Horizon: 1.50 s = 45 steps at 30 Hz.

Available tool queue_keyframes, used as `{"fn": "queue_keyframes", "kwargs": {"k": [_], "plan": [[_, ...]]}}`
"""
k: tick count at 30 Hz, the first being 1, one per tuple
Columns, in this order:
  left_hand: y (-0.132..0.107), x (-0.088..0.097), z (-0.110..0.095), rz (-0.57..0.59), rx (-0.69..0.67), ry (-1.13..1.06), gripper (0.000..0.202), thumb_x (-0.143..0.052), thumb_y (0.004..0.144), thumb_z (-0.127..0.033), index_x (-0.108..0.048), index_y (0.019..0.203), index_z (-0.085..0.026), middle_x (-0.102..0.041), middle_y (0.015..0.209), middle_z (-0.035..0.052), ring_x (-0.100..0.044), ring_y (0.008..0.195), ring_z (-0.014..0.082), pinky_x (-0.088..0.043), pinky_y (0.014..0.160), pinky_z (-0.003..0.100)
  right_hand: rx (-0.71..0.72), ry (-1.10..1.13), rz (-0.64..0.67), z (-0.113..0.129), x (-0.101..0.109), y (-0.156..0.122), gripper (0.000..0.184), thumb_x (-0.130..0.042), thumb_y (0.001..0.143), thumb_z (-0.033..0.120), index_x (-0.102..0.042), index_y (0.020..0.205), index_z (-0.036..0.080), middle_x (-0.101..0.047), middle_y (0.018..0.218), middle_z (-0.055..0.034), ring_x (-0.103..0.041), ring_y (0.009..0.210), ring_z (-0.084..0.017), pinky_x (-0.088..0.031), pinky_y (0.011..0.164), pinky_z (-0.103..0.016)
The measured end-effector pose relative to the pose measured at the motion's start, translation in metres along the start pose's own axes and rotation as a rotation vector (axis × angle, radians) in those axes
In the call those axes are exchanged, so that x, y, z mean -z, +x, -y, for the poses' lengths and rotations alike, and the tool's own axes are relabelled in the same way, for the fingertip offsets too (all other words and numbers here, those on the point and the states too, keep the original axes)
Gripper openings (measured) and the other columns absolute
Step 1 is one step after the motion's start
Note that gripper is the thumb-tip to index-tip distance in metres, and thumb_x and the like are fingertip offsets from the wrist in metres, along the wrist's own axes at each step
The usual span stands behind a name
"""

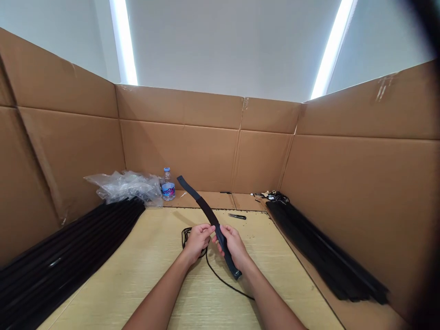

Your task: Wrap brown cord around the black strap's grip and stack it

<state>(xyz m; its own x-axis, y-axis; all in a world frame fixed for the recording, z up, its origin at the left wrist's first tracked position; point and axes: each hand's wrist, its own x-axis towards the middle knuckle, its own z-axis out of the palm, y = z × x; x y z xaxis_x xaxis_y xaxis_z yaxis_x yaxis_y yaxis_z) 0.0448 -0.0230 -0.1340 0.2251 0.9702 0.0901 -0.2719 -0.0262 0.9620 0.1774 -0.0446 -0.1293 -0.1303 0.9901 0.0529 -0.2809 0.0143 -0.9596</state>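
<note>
Midway along the dark strip (pixel 208 212), the left hand (pixel 198 239) pinches its edge; the right hand (pixel 235 244) clasps it just below. Snips (pixel 238 216) lie to its right.

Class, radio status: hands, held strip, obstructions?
Right hand holds long, curved, blue-grey strip; left hand at its edge. Coiled black cord beneath left hand, possible snag.

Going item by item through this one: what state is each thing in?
Curved strip: bent, slanting, held in the right hand.
Right hand: closed on the strip.
Left hand: at the strip's edge; grip unclear.
Black cord: partly coiled, one length trailing.
Snips: lying flat, untouched.
Bottle: upright, capped.
Clear plastic: crumpled.
Left black pile: lying lengthwise.
Right black pile: lying lengthwise.
</note>
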Motion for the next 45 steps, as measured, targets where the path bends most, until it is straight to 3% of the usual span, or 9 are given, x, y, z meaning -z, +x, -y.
{"fn": "queue_keyframes", "kwargs": {"k": [4,7,13,22,25,29,31,35,45], "plan": [[-0.004,-0.008,-0.002,-0.005,-0.023,0.0,0.042,-0.075,0.064,-0.05,-0.051,0.065,-0.015,-0.031,0.038,-0.0123,-0.017,0.033,0.002,-0.006,0.037,0.02,-0.028,-0.042,-0.024,0.001,0.002,-0.002,0.048,-0.057,0.075,0.064,-0.054,0.068,0.017,-0.056,0.049,0.0033,-0.041,0.032,-0.007,-0.026,0.028,-0.017],[-0.006,-0.012,-0.003,-0.007,-0.021,-0.005,0.041,-0.073,0.065,-0.05,-0.052,0.067,-0.016,-0.031,0.038,-0.0125,-0.019,0.032,0.0025,-0.008,0.037,0.019,-0.037,-0.044,-0.035,0.0,0.003,-0.002,0.047,-0.057,0.075,0.064,-0.055,0.073,0.017,-0.055,0.049,0.0046,-0.041,0.033,-0.007,-0.026,0.029,-0.017],[0.0,-0.003,-0.002,-0.054,-0.032,-0.022,0.043,-0.073,0.065,-0.051,-0.045,0.063,-0.018,-0.027,0.039,-0.0138,-0.015,0.032,0.0018,-0.006,0.036,0.019,0.042,-0.002,0.001,0.0,0.001,0.001,0.044,-0.061,0.073,0.061,-0.054,0.073,0.018,-0.061,0.058,0.0019,-0.049,0.043,-0.009,-0.033,0.04,-0.019],[0.001,0.008,-0.003,-0.024,-0.025,-0.029,0.045,-0.079,0.058,-0.047,-0.046,0.062,-0.017,-0.028,0.041,-0.0134,-0.016,0.033,0.0008,-0.008,0.036,0.017,0.05,-0.042,0.203,0.007,0.003,-0.003,0.038,-0.074,0.066,0.05,-0.063,0.071,0.014,-0.053,0.055,0.0044,-0.047,0.047,-0.009,-0.04,0.045,-0.022],[-0.001,0.008,-0.004,0.011,-0.01,-0.022,0.043,-0.078,0.059,-0.047,-0.05,0.065,-0.016,-0.033,0.04,-0.0122,-0.018,0.033,0.0008,-0.007,0.036,0.017,0.026,-0.049,0.234,0.01,0.006,-0.006,0.04,-0.077,0.063,0.048,-0.059,0.079,0.016,-0.061,0.064,0.0025,-0.055,0.049,-0.012,-0.04,0.041,-0.021],[-0.002,0.006,-0.005,0.039,-0.003,-0.015,0.04,-0.077,0.062,-0.045,-0.053,0.067,-0.014,-0.043,0.042,-0.0079,-0.021,0.033,0.0012,-0.008,0.037,0.017,0.037,-0.035,0.218,0.011,0.004,-0.007,0.048,-0.079,0.06,0.049,-0.045,0.077,0.021,-0.069,0.071,0.0006,-0.058,0.046,-0.012,-0.037,0.038,-0.019],[-0.002,0.005,-0.006,0.034,-0.008,-0.016,0.039,-0.076,0.062,-0.046,-0.053,0.067,-0.015,-0.04,0.041,-0.0092,-0.02,0.032,0.0013,-0.008,0.037,0.017,0.049,-0.026,0.19,0.01,0.002,-0.006,0.047,-0.073,0.066,0.054,-0.041,0.075,0.022,-0.068,0.064,0.002,-0.053,0.041,-0.009,-0.035,0.036,-0.017],[-0.004,0.001,-0.009,0.011,-0.012,-0.014,0.039,-0.077,0.062,-0.046,-0.052,0.064,-0.015,-0.027,0.039,-0.0131,-0.015,0.033,0.0011,-0.007,0.037,0.017,0.037,-0.029,0.121,0.007,0.001,-0.004,0.044,-0.059,0.076,0.061,-0.044,0.072,0.021,-0.061,0.054,0.0042,-0.046,0.034,-0.007,-0.029,0.032,-0.017],[-0.001,0.0,-0.005,-0.023,-0.02,-0.029,0.041,-0.076,0.062,-0.049,-0.05,0.064,-0.017,-0.026,0.039,-0.0137,-0.013,0.033,0.0016,-0.006,0.036,0.018,0.035,0.003,0.068,0.007,0.001,-0.002,0.043,-0.061,0.072,0.06,-0.042,0.07,0.022,-0.062,0.053,0.0037,-0.05,0.037,-0.01,-0.031,0.034,-0.018]]}}
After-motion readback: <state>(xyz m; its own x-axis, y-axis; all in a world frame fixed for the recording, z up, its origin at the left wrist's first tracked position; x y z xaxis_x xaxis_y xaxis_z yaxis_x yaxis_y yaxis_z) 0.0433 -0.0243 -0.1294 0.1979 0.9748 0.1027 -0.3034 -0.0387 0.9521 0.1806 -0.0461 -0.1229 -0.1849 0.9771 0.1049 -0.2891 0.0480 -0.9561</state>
